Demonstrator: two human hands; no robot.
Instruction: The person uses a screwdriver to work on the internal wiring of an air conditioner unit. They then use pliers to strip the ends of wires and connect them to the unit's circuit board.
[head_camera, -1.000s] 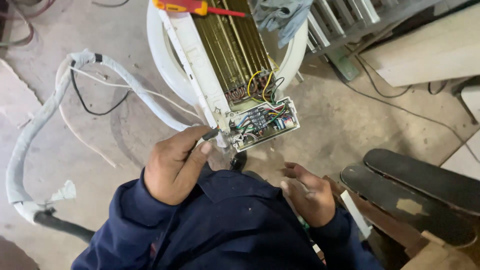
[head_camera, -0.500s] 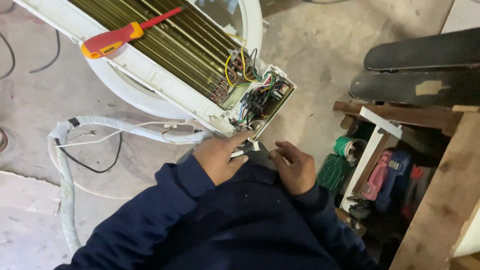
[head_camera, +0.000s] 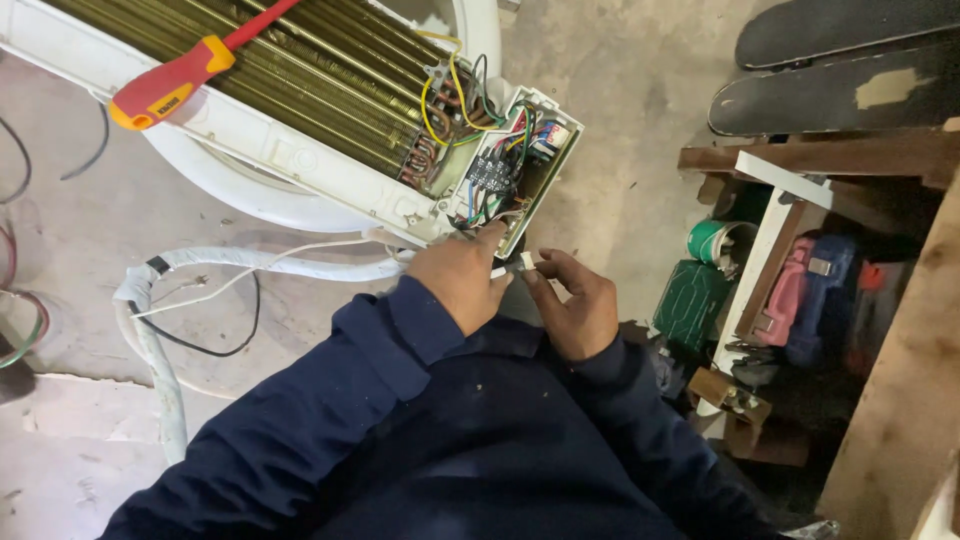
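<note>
A white air-conditioner indoor unit (head_camera: 270, 150) lies on the concrete floor, its brass-coloured coil fins exposed. Its open control box (head_camera: 510, 165) holds coloured wires and a terminal block. My left hand (head_camera: 460, 280) rests at the box's lower edge, fingers curled, with a small white piece at the fingertips. My right hand (head_camera: 570, 300) sits just beside it, pinching a small white connector (head_camera: 526, 261) between thumb and finger. Both hands almost touch below the box. Dark blue sleeves cover my arms.
A red and yellow screwdriver (head_camera: 185, 75) lies on the coil fins. A white wrapped pipe bundle (head_camera: 170, 300) with a black cable curls on the floor at left. At right, a wooden shelf (head_camera: 770, 230) holds green tape, a green box and power tools.
The view has swung and closed in on the control box. My right hand has come up from my lap to meet my left hand under the box, now pinching a small white connector.
</note>
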